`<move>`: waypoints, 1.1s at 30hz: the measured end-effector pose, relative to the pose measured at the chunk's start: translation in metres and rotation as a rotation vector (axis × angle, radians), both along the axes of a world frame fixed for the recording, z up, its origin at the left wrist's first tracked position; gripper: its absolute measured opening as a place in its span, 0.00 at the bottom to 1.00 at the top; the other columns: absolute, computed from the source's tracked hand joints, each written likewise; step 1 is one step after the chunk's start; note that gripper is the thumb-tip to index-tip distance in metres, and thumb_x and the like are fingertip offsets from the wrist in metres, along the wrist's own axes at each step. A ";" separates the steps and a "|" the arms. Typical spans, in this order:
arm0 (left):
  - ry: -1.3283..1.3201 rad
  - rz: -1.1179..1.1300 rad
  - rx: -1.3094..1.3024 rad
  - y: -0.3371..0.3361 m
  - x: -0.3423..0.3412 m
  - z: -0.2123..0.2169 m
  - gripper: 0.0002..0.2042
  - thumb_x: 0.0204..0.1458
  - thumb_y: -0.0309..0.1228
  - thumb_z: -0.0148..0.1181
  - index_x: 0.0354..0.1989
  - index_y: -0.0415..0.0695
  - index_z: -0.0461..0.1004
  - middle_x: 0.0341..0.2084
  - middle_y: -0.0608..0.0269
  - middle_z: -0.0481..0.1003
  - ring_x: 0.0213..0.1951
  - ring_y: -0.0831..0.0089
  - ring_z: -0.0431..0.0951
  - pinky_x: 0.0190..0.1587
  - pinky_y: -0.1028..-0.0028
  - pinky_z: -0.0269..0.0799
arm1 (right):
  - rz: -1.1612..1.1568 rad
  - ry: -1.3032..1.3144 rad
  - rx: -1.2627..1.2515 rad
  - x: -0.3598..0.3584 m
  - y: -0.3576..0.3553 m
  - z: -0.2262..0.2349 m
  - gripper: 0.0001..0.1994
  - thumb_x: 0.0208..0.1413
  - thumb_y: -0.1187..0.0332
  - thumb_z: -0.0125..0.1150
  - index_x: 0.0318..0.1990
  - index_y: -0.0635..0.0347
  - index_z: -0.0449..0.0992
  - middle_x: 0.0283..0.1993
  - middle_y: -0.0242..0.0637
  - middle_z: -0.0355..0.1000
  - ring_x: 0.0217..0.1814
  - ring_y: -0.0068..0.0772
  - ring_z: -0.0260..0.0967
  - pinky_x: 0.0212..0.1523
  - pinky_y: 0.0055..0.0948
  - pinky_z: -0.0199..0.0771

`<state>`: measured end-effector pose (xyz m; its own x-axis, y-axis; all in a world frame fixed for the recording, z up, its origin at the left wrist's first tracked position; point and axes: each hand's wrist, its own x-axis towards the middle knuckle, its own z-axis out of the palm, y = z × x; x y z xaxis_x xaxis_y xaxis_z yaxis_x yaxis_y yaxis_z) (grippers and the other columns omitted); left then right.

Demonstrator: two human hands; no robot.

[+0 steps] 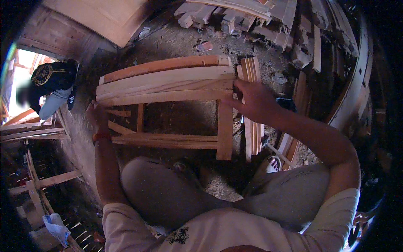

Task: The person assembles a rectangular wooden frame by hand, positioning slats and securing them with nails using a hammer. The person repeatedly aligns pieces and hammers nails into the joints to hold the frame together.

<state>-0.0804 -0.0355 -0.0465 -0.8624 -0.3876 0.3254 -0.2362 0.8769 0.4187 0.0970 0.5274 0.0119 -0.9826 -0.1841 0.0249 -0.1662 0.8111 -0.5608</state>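
Note:
A wooden frame (168,140) of rails and legs stands in front of my knees. Several long wooden slats (168,82) lie side by side across its top. My left hand (97,117) rests at the left end of the frame, just under the slats, with an orange band on the wrist. My right hand (252,98) lies on the right end of the slats, fingers spread over their edge. Whether either hand grips the wood is unclear. A short bundle of narrow strips (250,69) stands just beyond my right hand.
A heap of cut wood pieces (268,21) fills the far right. A large plywood board (105,14) leans at the far left. Another person (52,86) in dark clothing bends over at the left. Sawdust covers the ground. More wooden frames (37,185) lie at lower left.

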 end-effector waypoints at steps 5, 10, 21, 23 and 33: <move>0.076 -0.011 -0.144 0.000 -0.006 -0.011 0.22 0.65 0.41 0.47 0.38 0.31 0.80 0.34 0.36 0.80 0.36 0.42 0.81 0.41 0.50 0.73 | -0.006 -0.065 -0.065 -0.004 0.006 -0.004 0.24 0.58 0.48 0.67 0.41 0.66 0.75 0.31 0.50 0.76 0.32 0.50 0.77 0.35 0.45 0.76; 0.119 0.007 -0.243 -0.010 -0.010 -0.022 0.22 0.65 0.42 0.48 0.37 0.33 0.81 0.33 0.38 0.81 0.34 0.45 0.81 0.39 0.51 0.73 | 0.005 0.013 -0.157 -0.003 0.004 -0.013 0.23 0.58 0.51 0.68 0.43 0.66 0.76 0.31 0.50 0.76 0.33 0.49 0.77 0.36 0.44 0.76; 0.258 0.071 -0.225 -0.031 -0.008 -0.018 0.23 0.66 0.44 0.45 0.44 0.36 0.80 0.35 0.42 0.82 0.35 0.47 0.82 0.39 0.54 0.76 | -0.030 -0.053 -0.250 -0.007 -0.003 -0.010 0.22 0.57 0.47 0.67 0.42 0.60 0.79 0.32 0.44 0.77 0.34 0.46 0.78 0.40 0.45 0.78; 0.197 0.084 -0.017 0.030 -0.002 0.007 0.22 0.67 0.43 0.45 0.46 0.36 0.80 0.36 0.44 0.82 0.36 0.49 0.82 0.41 0.57 0.77 | -0.052 -0.044 -0.254 -0.004 0.003 -0.010 0.22 0.56 0.48 0.68 0.44 0.59 0.79 0.33 0.45 0.77 0.34 0.46 0.78 0.40 0.45 0.79; -0.320 -1.226 0.417 0.326 0.113 0.112 0.20 0.70 0.34 0.45 0.66 0.41 0.69 0.60 0.50 0.73 0.62 0.63 0.70 0.66 0.65 0.61 | -0.029 0.000 -0.230 -0.008 0.002 -0.012 0.23 0.54 0.48 0.69 0.41 0.61 0.77 0.30 0.48 0.77 0.33 0.53 0.78 0.38 0.48 0.76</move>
<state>0.0322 0.2906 0.0658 -0.7382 0.6683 0.0920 0.4705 0.4123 0.7802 0.0888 0.5296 -0.0002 -0.9873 -0.1455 0.0631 -0.1450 0.6666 -0.7312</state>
